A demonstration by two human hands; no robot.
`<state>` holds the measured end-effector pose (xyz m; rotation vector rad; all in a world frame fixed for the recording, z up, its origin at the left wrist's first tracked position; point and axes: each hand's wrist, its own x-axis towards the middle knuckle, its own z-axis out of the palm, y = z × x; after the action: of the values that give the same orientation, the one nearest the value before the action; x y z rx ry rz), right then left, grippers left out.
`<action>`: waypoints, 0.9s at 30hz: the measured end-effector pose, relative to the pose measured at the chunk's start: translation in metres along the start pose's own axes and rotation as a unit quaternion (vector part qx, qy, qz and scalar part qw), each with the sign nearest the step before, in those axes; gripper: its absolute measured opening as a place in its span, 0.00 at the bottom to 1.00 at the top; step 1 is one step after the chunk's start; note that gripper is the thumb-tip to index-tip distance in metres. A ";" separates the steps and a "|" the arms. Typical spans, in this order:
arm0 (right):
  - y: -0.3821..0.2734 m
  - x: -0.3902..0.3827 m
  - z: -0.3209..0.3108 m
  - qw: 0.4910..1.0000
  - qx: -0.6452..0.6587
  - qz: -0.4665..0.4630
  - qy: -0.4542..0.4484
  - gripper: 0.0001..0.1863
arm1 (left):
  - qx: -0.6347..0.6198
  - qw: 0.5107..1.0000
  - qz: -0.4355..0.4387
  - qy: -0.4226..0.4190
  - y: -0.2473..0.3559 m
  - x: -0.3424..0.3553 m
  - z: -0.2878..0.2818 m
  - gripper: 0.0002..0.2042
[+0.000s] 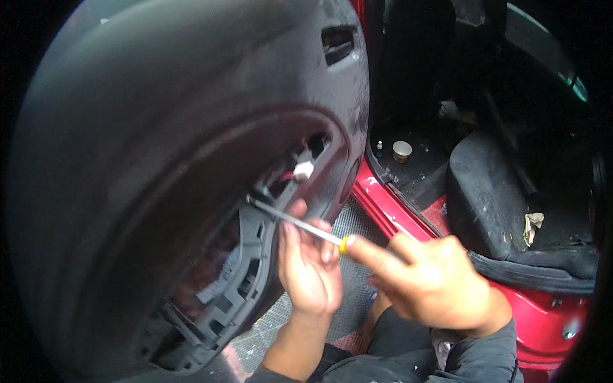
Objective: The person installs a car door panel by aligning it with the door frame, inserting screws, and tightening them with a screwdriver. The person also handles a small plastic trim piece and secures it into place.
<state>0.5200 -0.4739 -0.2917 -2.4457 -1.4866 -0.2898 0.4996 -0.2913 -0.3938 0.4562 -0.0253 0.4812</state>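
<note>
My right hand (440,281) is closed around a screwdriver (300,223), its index finger stretched along the yellow collar; the rest of the handle is hidden in the hand. The long metal shaft slants up and left, its tip at the opening in a dark door panel (255,137). My left hand (310,271) is palm up beside the panel edge, thumb and fingertips about the shaft. Inside the opening is a grey plastic frame (246,274) with slots, and a white connector (303,170) sits above the tip.
To the right lies the car's red door sill (396,214). Beyond it are a black seat (495,198) with a crumpled paper (532,226), and a white cup (401,151) next to a small bottle (380,150). Grey mesh matting (364,226) covers the ground below.
</note>
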 end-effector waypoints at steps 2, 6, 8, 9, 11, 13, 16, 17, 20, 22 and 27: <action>0.002 0.001 0.002 0.996 0.078 0.008 -0.039 0.34 | 0.111 0.990 -0.006 0.086 0.002 -0.018 0.021 0.15; -0.005 0.002 -0.003 0.986 0.151 0.064 -0.001 0.28 | 0.138 0.969 -0.067 0.194 0.012 -0.021 0.055 0.10; -0.003 0.006 -0.005 0.946 0.298 0.128 0.009 0.25 | 0.195 0.954 -0.084 0.212 0.021 -0.023 0.062 0.12; 0.002 0.005 0.006 0.927 0.349 0.120 0.065 0.25 | 0.249 0.939 -0.108 0.212 0.022 -0.020 0.063 0.13; 0.005 0.004 0.018 0.901 0.403 0.129 0.096 0.25 | 0.315 0.901 -0.188 0.232 0.036 -0.018 0.065 0.16; -0.008 0.001 0.007 0.907 0.377 0.181 0.042 0.28 | 0.312 0.865 -0.291 0.265 0.062 -0.033 0.071 0.21; -0.037 -0.014 -0.014 0.912 0.326 0.247 0.021 0.29 | 0.289 0.832 -0.355 0.314 0.105 -0.080 0.069 0.09; -0.050 -0.022 -0.025 0.899 0.351 0.254 0.068 0.29 | 0.274 0.833 -0.349 0.331 0.124 -0.095 0.079 0.17; -0.088 -0.056 -0.057 0.823 0.480 0.303 0.018 0.29 | 0.272 0.837 -0.315 0.356 0.173 -0.127 0.105 0.22; -0.114 -0.078 -0.087 0.760 0.560 0.327 -0.053 0.29 | 0.258 0.855 -0.267 0.362 0.190 -0.136 0.117 0.21; -0.164 -0.117 -0.098 0.760 0.610 0.223 -0.015 0.29 | 0.242 0.888 -0.162 0.357 0.213 -0.142 0.106 0.12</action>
<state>0.3178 -0.5313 -0.2149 -1.5487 -0.6052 0.6377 0.2863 -0.2315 -0.2276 0.7325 0.8910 0.2955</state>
